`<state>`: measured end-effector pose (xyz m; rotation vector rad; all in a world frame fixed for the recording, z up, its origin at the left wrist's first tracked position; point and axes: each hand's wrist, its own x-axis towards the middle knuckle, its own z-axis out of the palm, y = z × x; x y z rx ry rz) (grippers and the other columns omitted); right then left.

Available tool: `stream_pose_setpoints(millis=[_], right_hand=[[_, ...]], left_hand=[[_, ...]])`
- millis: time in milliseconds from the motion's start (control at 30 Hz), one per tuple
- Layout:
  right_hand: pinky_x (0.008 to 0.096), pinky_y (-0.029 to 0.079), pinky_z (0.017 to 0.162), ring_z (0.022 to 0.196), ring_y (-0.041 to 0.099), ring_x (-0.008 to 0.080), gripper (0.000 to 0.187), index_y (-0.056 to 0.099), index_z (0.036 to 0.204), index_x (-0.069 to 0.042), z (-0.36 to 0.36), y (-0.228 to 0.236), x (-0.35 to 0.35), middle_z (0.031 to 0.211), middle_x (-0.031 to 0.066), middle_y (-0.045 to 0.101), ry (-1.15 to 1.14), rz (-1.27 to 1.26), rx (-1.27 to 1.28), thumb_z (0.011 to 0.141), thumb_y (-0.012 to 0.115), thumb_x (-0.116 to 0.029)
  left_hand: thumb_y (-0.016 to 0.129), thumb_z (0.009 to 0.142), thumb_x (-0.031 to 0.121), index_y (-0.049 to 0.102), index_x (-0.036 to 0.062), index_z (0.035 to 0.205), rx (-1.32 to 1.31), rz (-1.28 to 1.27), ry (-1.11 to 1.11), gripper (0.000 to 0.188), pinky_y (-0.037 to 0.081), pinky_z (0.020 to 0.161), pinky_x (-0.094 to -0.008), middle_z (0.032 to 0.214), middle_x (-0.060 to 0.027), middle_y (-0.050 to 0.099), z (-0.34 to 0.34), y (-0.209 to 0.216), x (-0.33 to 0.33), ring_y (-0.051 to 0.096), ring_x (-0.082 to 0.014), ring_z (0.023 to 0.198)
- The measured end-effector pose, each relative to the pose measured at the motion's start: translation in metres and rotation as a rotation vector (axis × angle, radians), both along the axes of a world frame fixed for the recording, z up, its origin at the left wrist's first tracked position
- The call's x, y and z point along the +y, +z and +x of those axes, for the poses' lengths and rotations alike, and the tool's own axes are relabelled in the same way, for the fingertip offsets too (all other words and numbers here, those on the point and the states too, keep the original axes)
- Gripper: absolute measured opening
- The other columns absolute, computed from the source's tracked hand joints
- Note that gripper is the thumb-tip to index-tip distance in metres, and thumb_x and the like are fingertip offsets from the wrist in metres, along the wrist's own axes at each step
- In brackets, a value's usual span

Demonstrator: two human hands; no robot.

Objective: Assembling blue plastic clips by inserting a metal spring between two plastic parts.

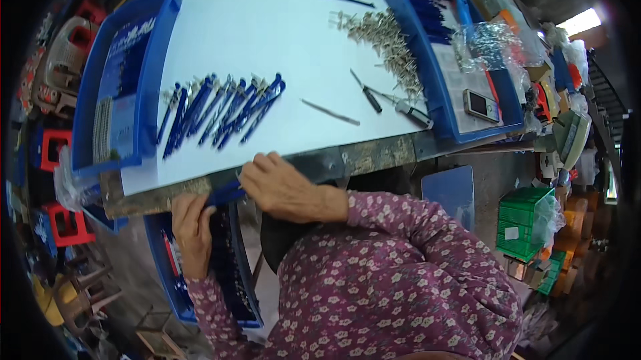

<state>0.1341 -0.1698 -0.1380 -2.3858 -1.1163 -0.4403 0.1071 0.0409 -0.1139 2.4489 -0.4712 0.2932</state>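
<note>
A dark blue strap (227, 193) is stretched between my two hands at the table's front edge. My left hand (192, 230) grips its left end, fingers bent together. My right hand (284, 190) is closed at its other end, knuckles up; what the fingertips pinch is partly hidden. Just beyond, on the white tabletop (267, 39), lies a row of blue straps with metal ends (217, 109). A heap of small silvery metal clips (387, 46) spreads at the right.
Tweezers (330, 113), a thin pointed tool (367, 93) and a black-handled screwdriver (414, 114) lie right of the straps. Blue trays flank the table, left (150, 79) and right (417, 59); the right one holds a phone (481, 106). Below my hands sits another blue bin (163, 270).
</note>
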Motion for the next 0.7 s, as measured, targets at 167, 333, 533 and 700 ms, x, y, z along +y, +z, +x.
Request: stream_pose_setpoints(millis=[167,333,533,700], right_hand=[[0.0327,0.038,0.068,0.079,0.044,0.0244,0.032,0.051,0.095,0.008,-0.003,0.010,-0.016,0.090,0.0123,0.046,-0.010,0.005,0.097,0.066,0.055,-0.003],[0.0334,0.038,0.068,0.077,0.044,0.0249,0.035,0.049,0.097,0.007,-0.019,0.006,-0.073,0.089,0.0121,0.046,-0.161,-0.017,0.109,0.065,0.058,-0.003],[0.0358,0.038,0.069,0.080,0.046,0.0269,0.028,0.048,0.088,0.000,-0.031,0.011,-0.110,0.087,0.0116,0.045,-0.246,-0.002,0.166,0.066,0.064,-0.007],[0.0371,0.039,0.071,0.081,0.047,0.0281,0.035,0.048,0.091,-0.002,-0.027,0.006,-0.114,0.088,0.0112,0.045,-0.226,0.078,0.182,0.064,0.070,-0.009]], left_hand=[[0.063,0.066,-0.007,0.059,-0.0043,0.092,-0.026,-0.119,-0.046,0.026,0.042,0.072,-0.0338,0.083,-0.0138,0.054,0.003,-0.002,-0.013,0.053,-0.0279,0.080],[0.064,0.060,-0.009,0.060,-0.0030,0.090,-0.128,-0.111,-0.283,0.031,0.042,0.068,-0.0369,0.077,-0.0127,0.054,0.021,-0.013,-0.066,0.052,-0.0295,0.075],[0.065,0.063,-0.004,0.058,-0.0044,0.092,-0.082,-0.108,-0.371,0.030,0.042,0.072,-0.0385,0.082,-0.0125,0.052,0.017,-0.014,-0.100,0.050,-0.0301,0.081],[0.063,0.065,-0.006,0.059,-0.0035,0.090,-0.115,-0.127,-0.324,0.026,0.042,0.071,-0.0367,0.084,-0.0130,0.052,0.010,-0.017,-0.104,0.050,-0.0296,0.080]])
